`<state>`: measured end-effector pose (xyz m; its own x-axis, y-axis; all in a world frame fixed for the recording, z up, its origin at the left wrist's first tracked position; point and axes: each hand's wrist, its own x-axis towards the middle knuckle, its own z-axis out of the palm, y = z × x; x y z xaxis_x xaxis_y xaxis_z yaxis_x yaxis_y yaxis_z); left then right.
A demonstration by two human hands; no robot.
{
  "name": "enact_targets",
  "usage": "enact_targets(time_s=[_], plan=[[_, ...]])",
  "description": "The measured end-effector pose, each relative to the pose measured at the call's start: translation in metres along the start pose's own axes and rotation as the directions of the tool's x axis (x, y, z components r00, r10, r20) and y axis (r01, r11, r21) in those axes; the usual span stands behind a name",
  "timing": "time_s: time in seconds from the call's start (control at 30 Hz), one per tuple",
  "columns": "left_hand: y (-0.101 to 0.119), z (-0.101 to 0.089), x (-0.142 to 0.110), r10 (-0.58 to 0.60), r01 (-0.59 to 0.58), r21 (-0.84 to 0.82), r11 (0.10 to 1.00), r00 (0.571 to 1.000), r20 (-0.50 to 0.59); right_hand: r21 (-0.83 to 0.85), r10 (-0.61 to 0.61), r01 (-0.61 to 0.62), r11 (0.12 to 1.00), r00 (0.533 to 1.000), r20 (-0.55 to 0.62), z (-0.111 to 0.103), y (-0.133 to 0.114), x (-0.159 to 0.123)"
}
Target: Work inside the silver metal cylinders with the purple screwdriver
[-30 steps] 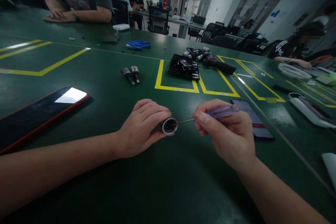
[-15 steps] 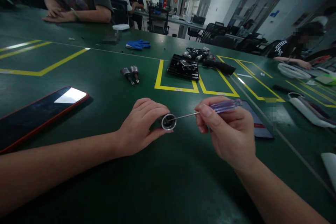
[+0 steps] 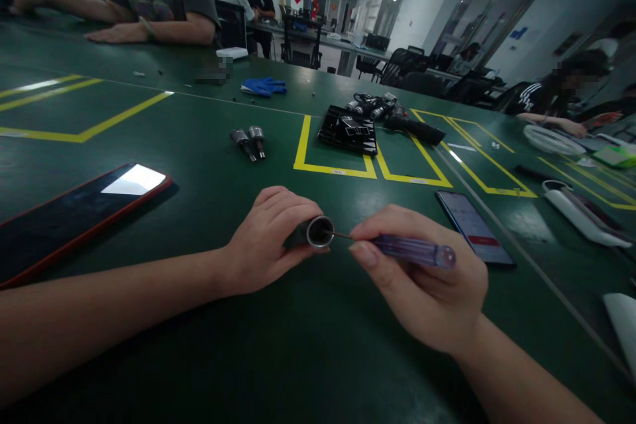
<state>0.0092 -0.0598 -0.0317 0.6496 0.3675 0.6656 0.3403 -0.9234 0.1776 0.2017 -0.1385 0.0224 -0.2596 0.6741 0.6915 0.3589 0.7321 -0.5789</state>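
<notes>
My left hand (image 3: 273, 238) is closed around a hollow metal cylinder (image 3: 320, 232), whose round open end faces right and toward me. Between the thumb and fingers of my right hand (image 3: 427, 278) is a screwdriver (image 3: 410, 250) with a clear purple handle. Its thin shaft reaches into the cylinder's opening, so the tip is hidden inside. Beyond my left hand, two metal socket-like pieces (image 3: 248, 142) lie side by side on the green table (image 3: 318, 344).
A red-cased phone (image 3: 74, 218) lies left, another phone (image 3: 477, 228) behind my right hand. Farther off are a black tray (image 3: 348, 129), a bundle of dark metal parts (image 3: 375, 105) and a blue glove (image 3: 264, 86). A person's forearm (image 3: 171, 32) rests across the table.
My right hand has dropped slightly and turned, and the screwdriver's handle end now points lower and toward me. Less of its shaft shows outside the cylinder. My left hand stays put.
</notes>
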Motion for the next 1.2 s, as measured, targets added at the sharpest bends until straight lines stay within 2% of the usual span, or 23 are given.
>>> enact_targets(time_s=[0.17, 0.3, 0.5, 0.6, 0.77, 0.97, 1.1, 1.2], plan=[[0.005, 0.001, 0.001, -0.049, 0.049, -0.024, 0.999, 0.999, -0.016, -0.025, -0.030, 0.029, 0.999, 0.999, -0.020, 0.002, -0.002, 0.004], [0.009, -0.002, 0.002, -0.024, 0.022, -0.048, 0.999, 0.999, -0.030, -0.083, -0.041, 0.041, 0.996, 0.999, 0.009, 0.001, -0.005, 0.008], [0.016, -0.012, 0.002, -0.029, 0.024, -0.116, 0.993, 0.998, -0.049, -0.167, -0.052, 0.048, 0.985, 0.999, -0.016, 0.000, -0.016, 0.019], [0.019, -0.016, 0.002, -0.042, 0.034, -0.162, 0.986, 0.998, -0.048, -0.171, -0.063, 0.069, 0.983, 0.997, 0.040, 0.002, -0.021, 0.027], [0.022, -0.023, 0.002, -0.092, 0.082, -0.197, 0.977, 0.995, -0.042, -0.172, -0.077, 0.087, 0.981, 0.995, 0.063, 0.007, -0.027, 0.040], [0.021, -0.028, 0.000, -0.141, 0.136, -0.247, 0.959, 0.990, -0.004, -0.199, -0.075, 0.084, 0.976, 0.996, 0.052, 0.013, -0.030, 0.049], [0.021, -0.028, -0.002, -0.137, 0.131, -0.242, 0.961, 0.991, -0.008, -0.231, -0.055, 0.063, 0.971, 0.998, 0.042, 0.015, -0.030, 0.049], [0.021, -0.028, -0.003, -0.136, 0.128, -0.247, 0.960, 0.991, -0.015, -0.192, -0.037, 0.046, 0.980, 0.998, 0.049, 0.014, -0.031, 0.048]])
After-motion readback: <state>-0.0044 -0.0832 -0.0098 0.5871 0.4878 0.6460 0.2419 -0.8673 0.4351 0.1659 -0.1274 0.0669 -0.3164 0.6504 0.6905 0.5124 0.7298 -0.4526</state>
